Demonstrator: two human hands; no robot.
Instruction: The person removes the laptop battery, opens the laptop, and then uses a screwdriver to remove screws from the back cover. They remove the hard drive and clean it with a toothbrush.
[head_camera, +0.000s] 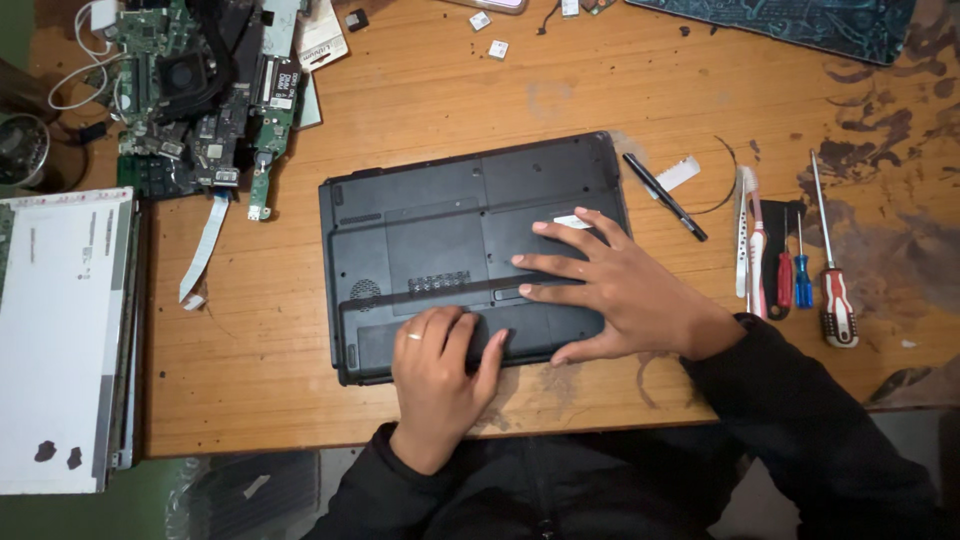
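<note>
A black laptop (430, 215) lies upside down on the wooden table (440, 100), its base facing up. My left hand (435, 365) rests on the long battery section (375, 345) along the laptop's near edge, fingers curled over it, a ring on one finger. My right hand (615, 285) lies flat on the right half of the base, fingers spread and pointing left, fingertips near the battery latch (508, 293). Neither hand lifts anything.
Bare green circuit boards (195, 90) with a fan and a white ribbon cable (205, 245) sit at the back left. A detached screen panel (60, 330) lies at the left. A black pen (665, 197), tweezers (742, 230) and red-handled screwdrivers (835, 295) lie on the right.
</note>
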